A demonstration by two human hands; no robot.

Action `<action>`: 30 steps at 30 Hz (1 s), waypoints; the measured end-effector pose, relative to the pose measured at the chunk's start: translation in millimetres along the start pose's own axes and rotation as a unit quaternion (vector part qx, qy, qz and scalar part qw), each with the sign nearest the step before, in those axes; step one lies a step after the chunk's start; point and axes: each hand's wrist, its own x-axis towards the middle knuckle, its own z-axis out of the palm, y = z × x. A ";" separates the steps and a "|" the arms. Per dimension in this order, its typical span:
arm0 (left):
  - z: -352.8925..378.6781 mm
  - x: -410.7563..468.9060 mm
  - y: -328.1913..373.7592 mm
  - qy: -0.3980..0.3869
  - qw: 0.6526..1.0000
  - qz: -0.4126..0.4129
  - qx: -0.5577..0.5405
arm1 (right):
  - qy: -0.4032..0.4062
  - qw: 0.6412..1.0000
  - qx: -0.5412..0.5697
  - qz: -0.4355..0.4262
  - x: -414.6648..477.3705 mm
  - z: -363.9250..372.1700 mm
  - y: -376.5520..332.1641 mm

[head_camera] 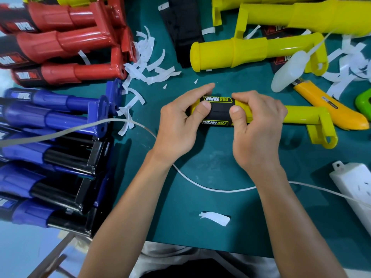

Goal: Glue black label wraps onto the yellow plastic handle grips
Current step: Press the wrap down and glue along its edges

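Observation:
A yellow plastic handle grip (301,115) lies across the middle of the green table, its bracket end to the right. A black label wrap (218,112) with yellow lettering is around its left end. My left hand (180,125) grips the left end, thumb pressed on the label. My right hand (259,125) grips the handle just right of the label, thumb on the label's right edge. Bare yellow handles (251,50) lie farther back. A stack of black label wraps (182,27) sits at the back centre.
Red handles (60,43) lie at the back left, blue ones (50,117) at the left. White backing strips (148,63) litter the table. A white glue bottle (291,71), a yellow utility knife (331,109), a power strip (353,185) and its white cable (220,190) are at the right.

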 end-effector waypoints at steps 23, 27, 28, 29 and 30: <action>-10.9 3.6 -2.5 -0.065 0.983 -0.080 -0.150 | -0.025 0.999 -0.016 -0.022 3.2 -5.3 3.5; -9.7 4.2 -2.1 -0.079 0.984 -0.078 -0.138 | -0.023 0.999 -0.014 -0.029 2.9 -5.4 6.2; -8.7 4.5 -1.2 -0.073 0.984 -0.080 -0.141 | -0.024 0.999 -0.012 -0.030 2.9 -5.4 6.8; -7.7 5.0 0.2 -0.066 0.984 -0.084 -0.145 | -0.025 0.999 -0.010 -0.032 3.0 -5.6 7.0; -6.3 5.0 1.4 -0.058 0.984 -0.087 -0.147 | -0.026 0.999 -0.008 -0.035 2.9 -5.7 7.3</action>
